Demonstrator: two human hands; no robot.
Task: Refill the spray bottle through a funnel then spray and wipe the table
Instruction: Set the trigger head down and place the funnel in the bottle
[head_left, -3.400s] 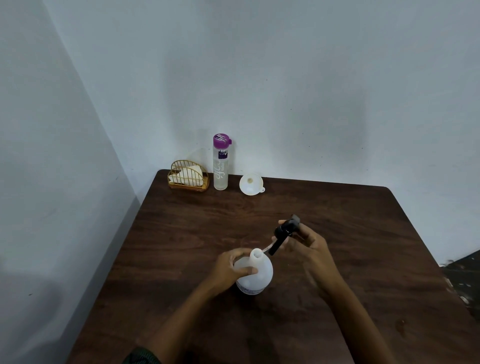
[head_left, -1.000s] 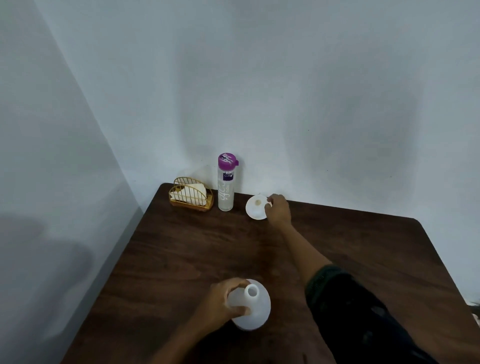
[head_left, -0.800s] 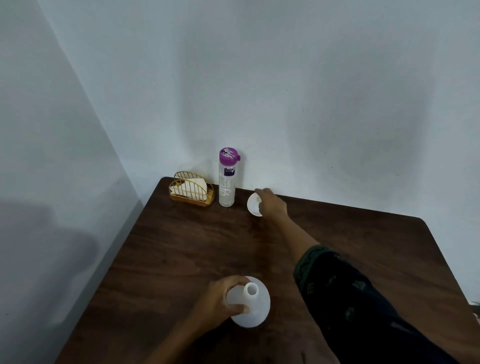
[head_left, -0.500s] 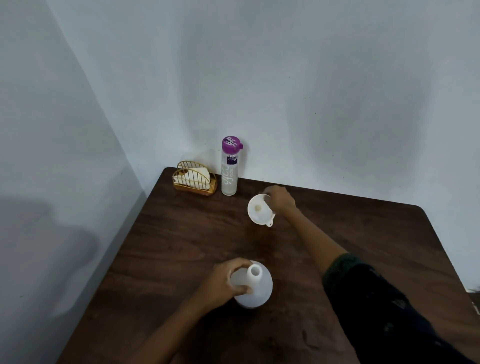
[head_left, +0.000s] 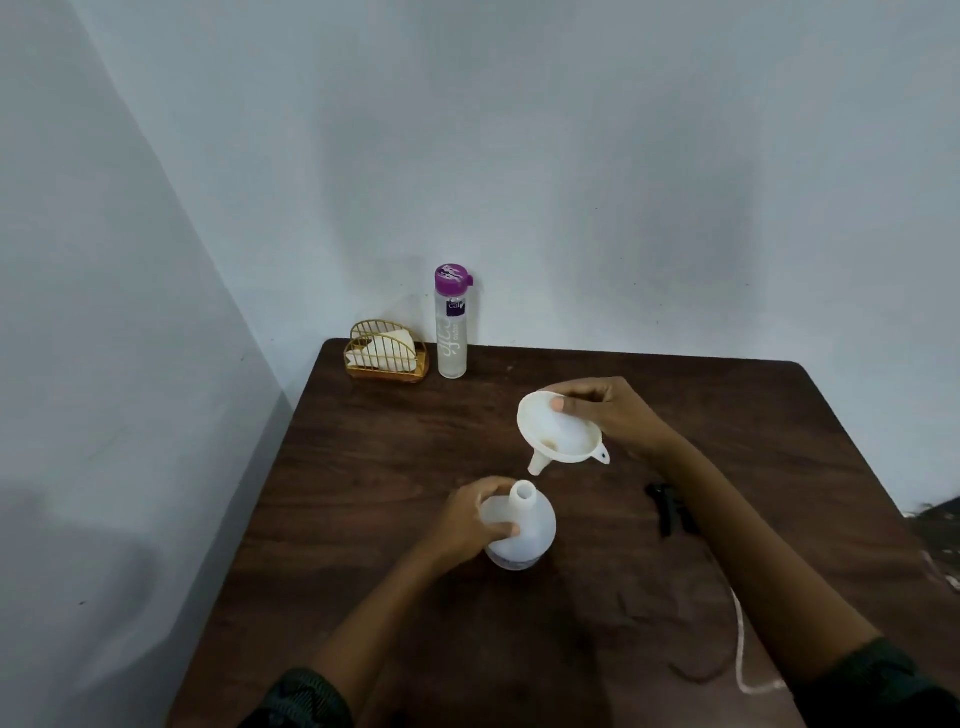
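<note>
Fingers (head_left: 501, 530) of the left hand (head_left: 465, 522) are clamping the bottle (head_left: 530, 535) steady; the right hand (head_left: 618, 415) is pinching the funnel (head_left: 561, 434) rim to aim its spout.

— Is the light feeling dim to you?
— Yes, it's looking dim, flat and bluish-grey. 2 broad soft shadows are spreading over the back wall (head_left: 571, 156), and another is pooling low on the left wall (head_left: 78, 545).
— The table (head_left: 374, 467) is darkening toward its near edge, with the grain smearing there.
— Only the white funnel (head_left: 566, 431) and spray bottle (head_left: 535, 530) are glowing, slightly washed out. The wide lens is bending the frame's edges, and the far right is blurring.
</note>
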